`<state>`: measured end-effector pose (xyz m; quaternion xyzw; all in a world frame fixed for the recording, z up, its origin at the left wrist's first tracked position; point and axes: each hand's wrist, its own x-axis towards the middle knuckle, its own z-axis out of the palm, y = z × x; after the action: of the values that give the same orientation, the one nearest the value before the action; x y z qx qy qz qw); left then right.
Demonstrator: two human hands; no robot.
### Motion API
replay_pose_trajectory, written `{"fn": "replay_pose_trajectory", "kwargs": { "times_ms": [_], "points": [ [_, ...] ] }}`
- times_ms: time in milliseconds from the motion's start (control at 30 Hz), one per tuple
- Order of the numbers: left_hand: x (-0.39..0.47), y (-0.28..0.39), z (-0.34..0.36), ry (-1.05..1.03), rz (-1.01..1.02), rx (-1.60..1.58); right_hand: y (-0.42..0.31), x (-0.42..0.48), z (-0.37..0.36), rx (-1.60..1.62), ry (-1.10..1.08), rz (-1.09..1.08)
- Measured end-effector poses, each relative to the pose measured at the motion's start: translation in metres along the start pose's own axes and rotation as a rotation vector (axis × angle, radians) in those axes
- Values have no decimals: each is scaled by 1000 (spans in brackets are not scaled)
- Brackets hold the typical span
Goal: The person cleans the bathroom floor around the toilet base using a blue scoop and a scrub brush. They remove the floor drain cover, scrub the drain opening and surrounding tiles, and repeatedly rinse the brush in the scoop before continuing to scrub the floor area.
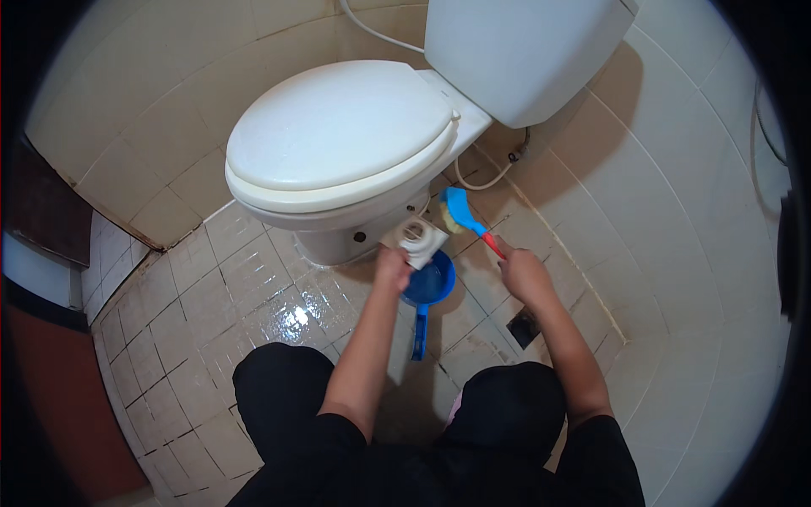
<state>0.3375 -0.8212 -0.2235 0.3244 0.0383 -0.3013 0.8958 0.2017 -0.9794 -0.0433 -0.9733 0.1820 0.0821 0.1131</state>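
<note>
My left hand [394, 269] grips the edge of a square, pale floor-drain cover [431, 243] with a round raised part, tilted above a blue plastic dipper [437, 282]. The dipper stands on the tiles, its handle towards me, and holds what looks like water. In my right hand [524, 274] is the red handle of a scrub brush [466, 212] with a blue head. Its yellowish bristles face left, near the drain cover but apart from it. A square dark drain opening [524, 327] lies in the floor below my right hand, partly beside my forearm.
A white toilet [342, 139] with its lid down stands ahead, its cistern [519, 57] at the upper right. A pale hose [485, 188] loops by the right wall. Wet floor tiles [285, 310] shine at the left. My bent knees flank the dipper's handle.
</note>
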Motion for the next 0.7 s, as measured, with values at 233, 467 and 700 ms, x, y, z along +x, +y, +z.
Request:
{"fn": "replay_pose_trajectory", "kwargs": {
  "times_ms": [233,467,700],
  "points": [
    [-20,27,-11,-59,61,-159,-11,28,55,-406,-355,-165],
    [-35,23,-4,-376,-115,-433,11,31,56,-402,-340,-215],
    [-20,16,8,-241,-215,-557,-14,-25,-37,-42,35,-96]
  ]
}}
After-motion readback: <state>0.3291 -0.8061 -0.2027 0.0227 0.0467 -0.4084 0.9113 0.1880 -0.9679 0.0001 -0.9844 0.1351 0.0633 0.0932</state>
